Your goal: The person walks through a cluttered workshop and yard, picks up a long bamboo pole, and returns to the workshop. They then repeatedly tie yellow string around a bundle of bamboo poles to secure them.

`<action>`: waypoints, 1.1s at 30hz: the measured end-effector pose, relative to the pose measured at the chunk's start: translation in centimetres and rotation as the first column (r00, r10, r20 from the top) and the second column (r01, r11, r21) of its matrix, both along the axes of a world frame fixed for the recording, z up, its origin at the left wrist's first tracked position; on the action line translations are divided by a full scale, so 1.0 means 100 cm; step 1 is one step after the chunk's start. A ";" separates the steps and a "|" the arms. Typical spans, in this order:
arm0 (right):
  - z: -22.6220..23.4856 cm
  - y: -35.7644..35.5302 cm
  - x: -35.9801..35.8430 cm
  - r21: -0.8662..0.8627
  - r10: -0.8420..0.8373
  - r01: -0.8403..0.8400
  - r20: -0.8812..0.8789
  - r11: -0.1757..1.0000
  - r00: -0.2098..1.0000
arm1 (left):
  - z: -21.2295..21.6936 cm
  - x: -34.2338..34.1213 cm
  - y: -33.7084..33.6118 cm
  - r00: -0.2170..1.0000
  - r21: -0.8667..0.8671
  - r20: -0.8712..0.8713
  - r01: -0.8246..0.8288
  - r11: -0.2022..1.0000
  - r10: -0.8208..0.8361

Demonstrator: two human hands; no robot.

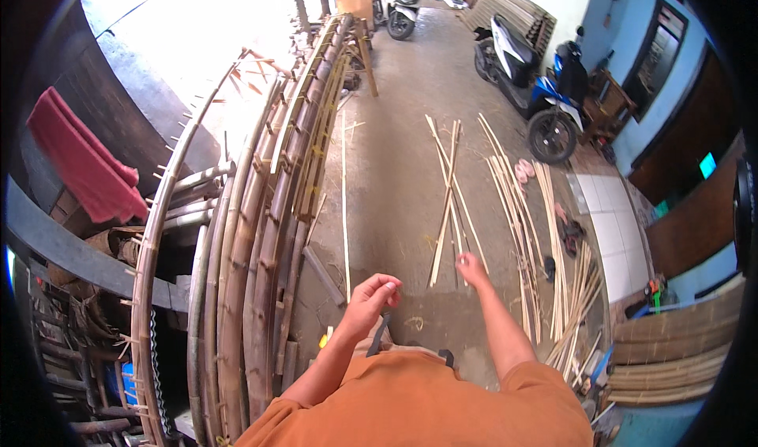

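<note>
Your right hand (471, 269) pinches narrowly, your left hand (374, 298) half-curls; whether either grip holds anything is unclear. Long, pale, slender bamboo strips (449, 180) cross at the right hand's eleven o'clock: draw singles lengthwise, avoiding snags.

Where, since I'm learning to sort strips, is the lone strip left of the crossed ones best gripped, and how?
Probably around the middle of the lone strip, pinched across its narrow width by the left hand from above. It is slender and lies along the floor, its middle uncovered; a short piece crosses near its far end.
</note>
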State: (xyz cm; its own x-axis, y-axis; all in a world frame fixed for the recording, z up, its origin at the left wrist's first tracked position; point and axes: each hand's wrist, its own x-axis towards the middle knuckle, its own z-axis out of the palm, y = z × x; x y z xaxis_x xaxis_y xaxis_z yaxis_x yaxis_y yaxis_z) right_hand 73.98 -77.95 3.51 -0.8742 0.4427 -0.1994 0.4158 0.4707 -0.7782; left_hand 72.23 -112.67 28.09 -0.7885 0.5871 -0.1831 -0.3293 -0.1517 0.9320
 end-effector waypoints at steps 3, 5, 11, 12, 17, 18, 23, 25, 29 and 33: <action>0.054 0.036 -0.149 -0.063 0.009 -0.019 -0.167 0.998 0.986 | -0.024 -0.114 0.026 0.989 0.034 0.099 -0.111 0.993 0.107; 0.047 0.055 -0.239 -0.161 -0.023 -0.015 -0.235 0.987 0.972 | -0.044 -0.195 0.038 0.980 0.024 0.138 -0.150 0.988 0.146; -0.123 0.096 -0.276 -0.294 -0.016 0.165 0.448 0.941 0.894 | -0.033 -0.430 0.102 0.997 -0.033 0.076 -0.015 0.999 0.018; -0.122 0.070 -0.281 -0.441 0.042 0.226 0.521 0.869 0.852 | -0.026 -0.471 0.107 0.999 -0.064 0.026 -0.038 0.997 0.039; -0.126 0.068 -0.310 -0.526 0.002 0.405 0.613 0.748 0.790 | 0.016 -0.644 0.167 0.991 -0.064 -0.116 0.067 0.996 -0.074; -0.128 0.079 -0.335 -0.488 0.016 0.418 0.665 0.766 0.747 | 0.017 -0.680 0.179 0.981 -0.100 -0.168 0.081 0.992 -0.097; -0.168 0.164 -0.499 -0.404 0.062 0.383 0.752 0.830 0.657 | 0.014 -0.866 0.263 0.897 -0.310 -0.413 0.028 0.950 -0.161; -0.189 0.217 -0.589 -0.364 0.071 0.324 0.753 0.873 0.654 | 0.019 -0.937 0.296 0.846 -0.412 -0.511 -0.088 0.907 -0.150; -0.170 0.327 -0.819 -0.251 -0.063 0.299 0.662 0.921 0.747 | 0.015 -1.067 0.347 0.580 -0.535 -0.784 -0.450 0.715 -0.221; -0.068 0.400 -1.069 -0.402 -0.236 0.363 0.330 0.841 0.914 | 0.025 -1.191 0.369 0.589 -0.468 -0.805 -0.551 0.691 -0.075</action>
State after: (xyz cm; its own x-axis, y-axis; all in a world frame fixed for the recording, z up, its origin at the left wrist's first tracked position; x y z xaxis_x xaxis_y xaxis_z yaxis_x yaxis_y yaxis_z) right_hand -32.95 -37.91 -3.25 -0.6018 0.4818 -0.6370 0.6931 -0.0812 -0.7162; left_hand -46.83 -75.74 30.58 -0.8962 0.3330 0.2931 0.4405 0.5903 0.6763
